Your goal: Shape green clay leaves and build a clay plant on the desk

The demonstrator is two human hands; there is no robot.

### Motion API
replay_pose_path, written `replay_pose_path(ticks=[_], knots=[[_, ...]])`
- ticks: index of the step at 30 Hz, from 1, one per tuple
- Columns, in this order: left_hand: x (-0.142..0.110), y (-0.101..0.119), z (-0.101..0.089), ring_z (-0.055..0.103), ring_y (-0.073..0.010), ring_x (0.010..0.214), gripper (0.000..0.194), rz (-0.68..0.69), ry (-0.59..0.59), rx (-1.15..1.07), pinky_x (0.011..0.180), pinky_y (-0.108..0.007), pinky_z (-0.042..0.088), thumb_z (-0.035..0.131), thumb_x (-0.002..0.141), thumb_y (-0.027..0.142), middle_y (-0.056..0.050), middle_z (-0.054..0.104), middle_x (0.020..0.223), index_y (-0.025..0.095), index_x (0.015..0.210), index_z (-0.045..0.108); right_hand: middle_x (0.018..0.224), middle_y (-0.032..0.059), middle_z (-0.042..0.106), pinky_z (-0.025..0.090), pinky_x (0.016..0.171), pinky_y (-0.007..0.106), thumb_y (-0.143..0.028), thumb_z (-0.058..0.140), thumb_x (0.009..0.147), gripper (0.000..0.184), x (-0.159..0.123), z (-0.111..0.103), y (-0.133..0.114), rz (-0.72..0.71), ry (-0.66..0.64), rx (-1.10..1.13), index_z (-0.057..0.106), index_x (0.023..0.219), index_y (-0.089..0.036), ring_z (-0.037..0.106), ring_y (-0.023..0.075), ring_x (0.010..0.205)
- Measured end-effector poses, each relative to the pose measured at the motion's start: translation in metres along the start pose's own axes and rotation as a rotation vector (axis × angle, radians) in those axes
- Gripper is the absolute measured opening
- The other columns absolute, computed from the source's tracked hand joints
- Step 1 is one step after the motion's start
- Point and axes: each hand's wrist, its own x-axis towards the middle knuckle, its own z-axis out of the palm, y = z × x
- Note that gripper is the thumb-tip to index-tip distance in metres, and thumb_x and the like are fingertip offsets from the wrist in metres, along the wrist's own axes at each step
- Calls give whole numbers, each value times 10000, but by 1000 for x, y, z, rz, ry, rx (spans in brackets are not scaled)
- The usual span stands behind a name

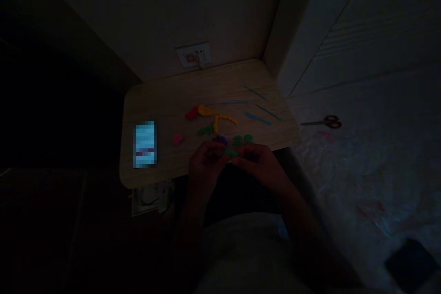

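In the dim light, a small flat piece of green modelling clay [230,152] is pinched between my two hands at the table's front edge. My left hand [206,158] has its fingertips closed on its left side, and my right hand [257,161] grips the right side. Just beyond lie round green clay pieces [248,138] and a cluster of purple clay [220,139]. Farther back are green clay leaf shapes [206,129], a bumpy orange clay strand [225,119], a yellow-orange clay lump [206,110] and a red clay lump [192,113]. A pink clay piece [178,138] sits to the left.
Several thin blue tools [258,118] lie on the right of the wooden table [165,94]. A lit phone [145,144] is on its left. Behind is a wall socket [195,55] with a plug. Scissors [324,122] rest beyond the right edge, on a pale surface.
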Motion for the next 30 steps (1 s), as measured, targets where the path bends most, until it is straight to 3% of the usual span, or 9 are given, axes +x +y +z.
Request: replay_pose_path(ticks=[10,18,23,27,30], knots=[[-4,7,2,642,-133,697,296,8,-2,33,643,-229,511,914,604,207,9,683,767,198,805,697,637,-14,644,414,575,265,-428,821,806,258,-1,-2,8,-93,10,-110,737,710,-204,547,144,616],[-1,2,-3,640,-151,612,396,-90,-175,-61,621,-271,514,912,691,430,-26,728,696,180,973,791,692,8,718,467,631,285,-423,811,850,239,-3,-5,4,-132,-22,-147,780,743,-212,619,167,664],[-3,8,-5,620,-128,602,217,-102,-114,87,594,-237,496,919,638,297,-11,723,674,187,764,781,727,9,761,494,647,290,-362,854,799,165,-4,-8,4,-78,-34,-128,789,777,-212,666,173,670],[-4,9,-2,612,-118,573,206,-120,-84,68,563,-219,490,901,631,276,9,708,636,187,753,761,787,15,782,521,692,294,-327,839,806,146,-2,-11,4,-113,28,-86,818,903,-219,693,175,724],[-4,9,0,608,-111,557,213,-145,-92,55,550,-209,484,899,629,269,16,703,620,183,744,741,808,25,774,507,630,270,-340,817,827,144,-2,-11,4,-123,45,-58,817,901,-217,686,171,732]])
